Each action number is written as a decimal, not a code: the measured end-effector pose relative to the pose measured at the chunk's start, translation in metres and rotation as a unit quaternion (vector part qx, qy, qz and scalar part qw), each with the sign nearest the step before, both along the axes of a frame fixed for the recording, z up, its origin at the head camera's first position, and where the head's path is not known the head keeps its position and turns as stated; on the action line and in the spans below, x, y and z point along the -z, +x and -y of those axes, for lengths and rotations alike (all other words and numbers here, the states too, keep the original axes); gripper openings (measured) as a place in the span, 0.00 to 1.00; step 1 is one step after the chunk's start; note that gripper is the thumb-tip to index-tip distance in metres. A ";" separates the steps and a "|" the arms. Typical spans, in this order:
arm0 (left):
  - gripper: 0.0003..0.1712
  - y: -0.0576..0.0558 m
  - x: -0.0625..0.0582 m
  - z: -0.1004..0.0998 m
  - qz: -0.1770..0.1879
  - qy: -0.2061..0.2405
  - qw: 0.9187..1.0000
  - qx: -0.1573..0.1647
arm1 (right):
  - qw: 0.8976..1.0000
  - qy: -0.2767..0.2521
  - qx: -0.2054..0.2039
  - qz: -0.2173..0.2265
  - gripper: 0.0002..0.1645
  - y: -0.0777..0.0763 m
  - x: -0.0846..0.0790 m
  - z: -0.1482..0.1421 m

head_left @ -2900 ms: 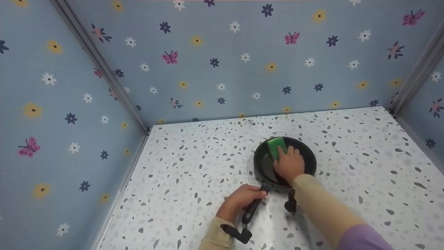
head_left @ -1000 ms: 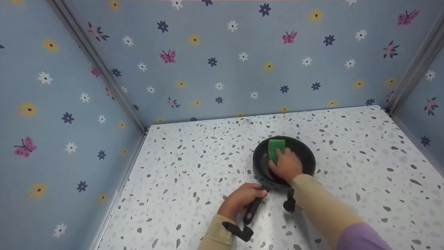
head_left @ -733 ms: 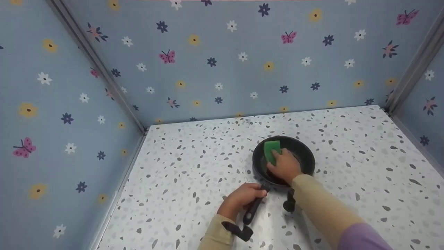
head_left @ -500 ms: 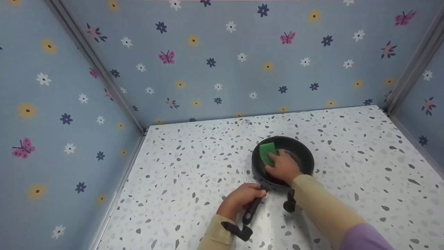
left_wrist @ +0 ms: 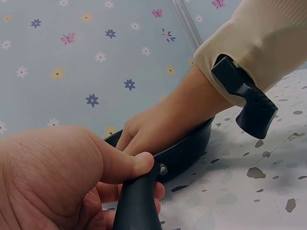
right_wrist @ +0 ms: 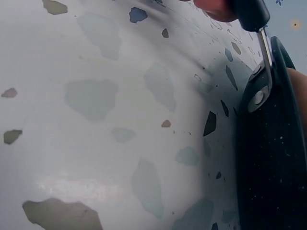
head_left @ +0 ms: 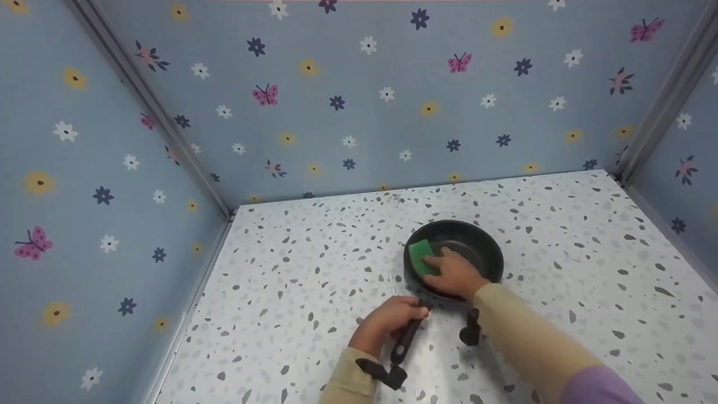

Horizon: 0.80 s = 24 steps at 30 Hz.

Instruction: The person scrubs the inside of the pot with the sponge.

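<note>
A black frying pan (head_left: 487, 242) rests on the speckled tabletop, its handle (head_left: 405, 343) angled toward the person. My left hand (head_left: 387, 320) grips that handle close to the pan; the left wrist view shows the thumb on top and fingertips coming round underneath. Inside the pan, at its left side, lies a green sponge (head_left: 422, 255). My right hand (head_left: 457, 274) reaches over the near rim and holds the sponge by its right part, thumb and fingers at it, against the pan. In the right wrist view only the pan's outer wall (right_wrist: 268, 163) shows; the sponge is hidden.
The white tabletop (head_left: 291, 269) with grey specks meets a blue flowered wall (head_left: 359, 112) at the back. More wall panels stand at left and right. A black wrist camera mount (head_left: 382, 373) sits on the left sleeve, another mount (head_left: 470, 328) on the right.
My right hand has swept the sponge from the far part of the pan to its left side, nearer the handle. The left hand keeps its grip; the pan stays in place.
</note>
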<state>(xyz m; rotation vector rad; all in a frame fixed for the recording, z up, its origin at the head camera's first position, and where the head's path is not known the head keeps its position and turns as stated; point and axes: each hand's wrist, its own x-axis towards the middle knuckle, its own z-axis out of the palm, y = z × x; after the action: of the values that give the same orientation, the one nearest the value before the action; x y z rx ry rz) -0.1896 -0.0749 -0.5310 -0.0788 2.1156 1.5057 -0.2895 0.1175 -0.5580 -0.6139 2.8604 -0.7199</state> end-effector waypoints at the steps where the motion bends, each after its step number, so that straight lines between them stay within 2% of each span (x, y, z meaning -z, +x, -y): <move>1: 0.08 0.000 0.000 0.000 0.000 0.000 1.000 -0.002 | 1.000 -0.002 -0.003 0.001 0.38 0.000 0.000 0.000; 8: 0.08 0.002 -0.001 -0.002 0.009 0.009 1.000 -0.019 | 0.999 -0.031 -0.022 -0.005 0.32 0.007 -0.009 0.001; 14: 0.07 0.001 -0.001 -0.001 0.010 0.003 1.000 -0.011 | 0.999 -0.018 -0.024 0.016 0.32 0.010 -0.013 0.001; 20: 0.07 0.001 -0.001 -0.001 0.013 0.012 1.000 -0.012 | 0.998 -0.045 -0.040 0.016 0.30 0.011 -0.015 0.000; 24: 0.06 0.000 -0.002 -0.001 0.021 0.011 1.000 -0.017 | 0.997 -0.057 -0.045 0.037 0.29 0.011 -0.017 -0.004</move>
<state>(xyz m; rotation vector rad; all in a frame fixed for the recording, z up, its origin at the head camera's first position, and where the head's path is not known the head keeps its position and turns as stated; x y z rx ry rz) -0.1893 -0.0735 -0.5289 -0.1374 2.0739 1.5328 -0.2782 0.1214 -0.5414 -0.7098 2.7198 -0.8758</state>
